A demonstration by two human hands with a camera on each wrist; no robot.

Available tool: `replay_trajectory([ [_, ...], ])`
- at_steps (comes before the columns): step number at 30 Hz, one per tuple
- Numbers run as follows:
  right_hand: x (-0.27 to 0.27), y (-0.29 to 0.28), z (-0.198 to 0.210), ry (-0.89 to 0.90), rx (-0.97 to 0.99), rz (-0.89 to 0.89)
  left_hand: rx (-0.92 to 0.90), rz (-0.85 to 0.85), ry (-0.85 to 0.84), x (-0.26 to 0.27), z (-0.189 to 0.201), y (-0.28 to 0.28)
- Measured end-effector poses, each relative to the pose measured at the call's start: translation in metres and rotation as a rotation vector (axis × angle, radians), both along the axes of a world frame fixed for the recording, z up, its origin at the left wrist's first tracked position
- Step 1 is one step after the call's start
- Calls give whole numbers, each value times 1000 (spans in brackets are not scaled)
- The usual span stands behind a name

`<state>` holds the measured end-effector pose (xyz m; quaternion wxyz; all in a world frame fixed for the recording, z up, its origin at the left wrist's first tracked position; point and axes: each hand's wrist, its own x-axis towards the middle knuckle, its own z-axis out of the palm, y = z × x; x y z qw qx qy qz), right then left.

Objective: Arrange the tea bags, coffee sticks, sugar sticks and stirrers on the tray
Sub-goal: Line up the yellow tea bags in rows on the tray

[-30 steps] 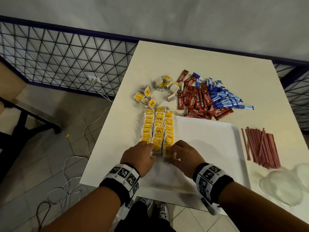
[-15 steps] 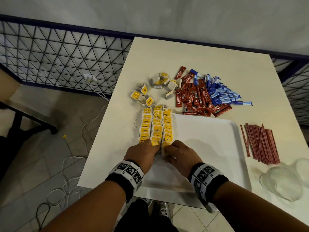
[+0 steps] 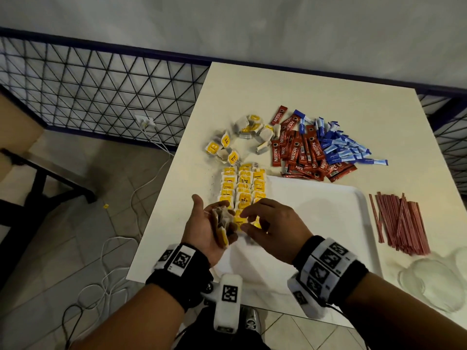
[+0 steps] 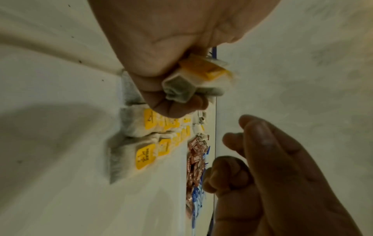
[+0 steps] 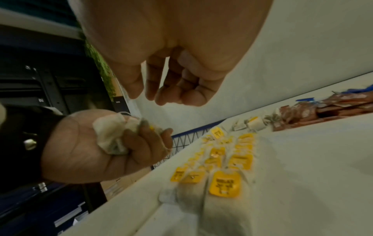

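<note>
Yellow-tagged tea bags (image 3: 242, 190) rowed along tray's (image 3: 316, 223) left edge — left hand (image 3: 212, 229) clutching a bunch (image 3: 222, 223), right hand (image 3: 273, 223) loosely curled, empty; best fed singly, tags up.

Bg: pale grey wall (image 3: 252, 26) across far side, dim, flat light. Dark blue railing w/ diamond wire mesh (image 3: 96, 92) runs along its foot, left to far right. Cream table (image 3: 278, 87) set w/ far edge vs. railing. Floor (image 3: 63, 236) of grey-beige tiles on left, w/ white socket (image 3: 144, 120) at mesh base & white cables (image 3: 118, 248) trailing near-left. Dark-framed bench (image 3: 30, 157) at left edge.
</note>
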<state>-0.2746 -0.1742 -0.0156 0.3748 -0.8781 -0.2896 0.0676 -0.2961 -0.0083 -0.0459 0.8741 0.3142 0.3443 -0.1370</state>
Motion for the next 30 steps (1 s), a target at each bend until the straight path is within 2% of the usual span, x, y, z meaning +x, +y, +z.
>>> replay_trajectory([
  [3, -2, 6, 8, -1, -2, 45, -37, 99, -28, 3, 5, -4],
  [7, -1, 12, 6, 37, -70, 14, -79, 171, -41, 8, 16, -8],
  [10, -1, 14, 6, 57, 3, -20, -49, 182, -49, 6, 19, -13],
  [15, 8, 6, 19, 172, 76, -48, 307, 138, 42, 2, 19, -12],
  [17, 14, 3, 23, 205, 48, -38, 482, 108, -63, -1, 21, 1],
  [18, 17, 2, 24, 219, 29, -28, 612, 38, -164, -2, 20, 8],
  [20, 21, 2, 24, 242, 7, -14, 870, -259, -375, -4, 21, 18],
  [22, 23, 4, 22, 268, 18, -30, 1010, -554, -473, -4, 20, 22],
  [23, 24, 5, 19, 284, 29, -49, 1033, -634, -460, -3, 17, 23],
  [25, 25, 7, 12, 317, 9, -94, 1052, -682, -408, -3, 10, 22],
  [30, 25, 0, -19, 321, -168, -138, 1278, -846, -213, -8, -12, 10],
])
